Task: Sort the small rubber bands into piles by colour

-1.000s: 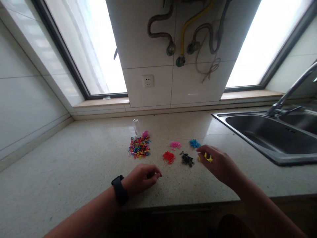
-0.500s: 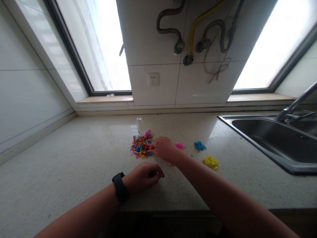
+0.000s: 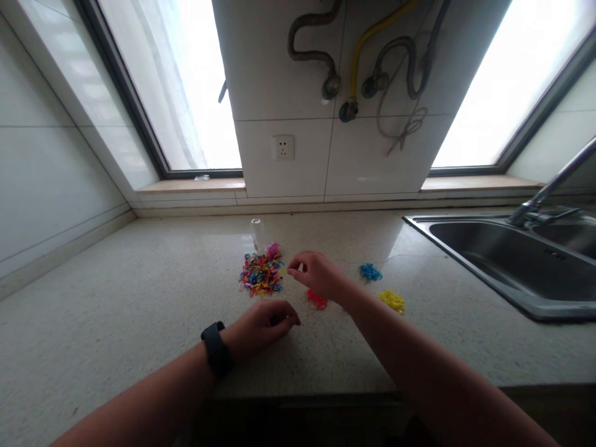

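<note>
- Head view: the work is looking, in my judgement, partly done, because bands of one colour are lying apart from the mixed pile of bands (image 3: 259, 276).
- On the counter (image 3: 139, 298), three separate piles are showing: the red pile (image 3: 317, 300), the blue pile (image 3: 370, 272) and the yellow pile (image 3: 392, 302).
- The mixed pile is containing many bands of several colours, so I am judging that a good part is remaining unsorted.
- The right hand (image 3: 315, 273) and its forearm are covering some of the counter, so I am not seeing everything that is lying there.
- The right hand is hovering just beside the mixed pile, on the side towards the red pile. Its thumb and forefinger are bending towards each other, with the tips close together; a bit of yellow is showing near them, but I cannot tell if a band is being pinched.
- The mixed pile is lying just in front of these fingertips; the yellow pile is lying well apart from them, beyond the forearm.
- The left hand (image 3: 263, 326), with a dark watch (image 3: 216, 347) on the wrist, is resting on the counter nearer to the body than the mixed pile. Its fingers are curling loosely, and I cannot tell if they are holding anything.
- A clear glass (image 3: 257, 234) is standing just behind the mixed pile.
</note>
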{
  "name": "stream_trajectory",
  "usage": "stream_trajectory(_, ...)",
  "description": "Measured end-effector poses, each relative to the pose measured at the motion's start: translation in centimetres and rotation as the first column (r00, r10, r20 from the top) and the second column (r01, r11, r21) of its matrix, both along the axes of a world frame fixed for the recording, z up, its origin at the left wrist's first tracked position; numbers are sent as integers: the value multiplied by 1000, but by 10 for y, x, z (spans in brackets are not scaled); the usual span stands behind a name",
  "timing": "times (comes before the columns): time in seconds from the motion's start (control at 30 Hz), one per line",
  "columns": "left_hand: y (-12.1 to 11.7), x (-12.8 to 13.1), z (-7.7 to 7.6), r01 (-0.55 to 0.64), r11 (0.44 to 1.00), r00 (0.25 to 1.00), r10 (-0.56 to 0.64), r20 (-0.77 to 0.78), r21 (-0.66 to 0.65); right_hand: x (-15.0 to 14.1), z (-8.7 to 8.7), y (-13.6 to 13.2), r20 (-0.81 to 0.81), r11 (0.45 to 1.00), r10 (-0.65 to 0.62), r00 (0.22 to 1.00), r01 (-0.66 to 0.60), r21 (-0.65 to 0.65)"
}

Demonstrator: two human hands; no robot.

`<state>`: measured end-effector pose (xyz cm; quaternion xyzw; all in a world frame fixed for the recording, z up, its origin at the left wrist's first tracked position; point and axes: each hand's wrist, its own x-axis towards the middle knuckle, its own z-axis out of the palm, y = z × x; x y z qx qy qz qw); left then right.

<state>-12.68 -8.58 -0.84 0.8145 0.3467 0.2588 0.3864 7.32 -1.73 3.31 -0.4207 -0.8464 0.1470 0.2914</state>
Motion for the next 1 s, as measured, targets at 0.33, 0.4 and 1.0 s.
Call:
stream_trajectory(0.33,-5,2,1,-14,1000,1000,14,-16,-3,101,-21,-86,-462,966,-234,855,149,-213)
stream_trajectory(0.4,-5,2,0,-13,1000,1000,14,-20,6,120,-36,-99,-460,946,-302,835,205,-249)
stream_trajectory(1.0,-9,5,3,6,997,996,1,-93,74,142,-56,-114,-522,910,-413,746,317,-266)
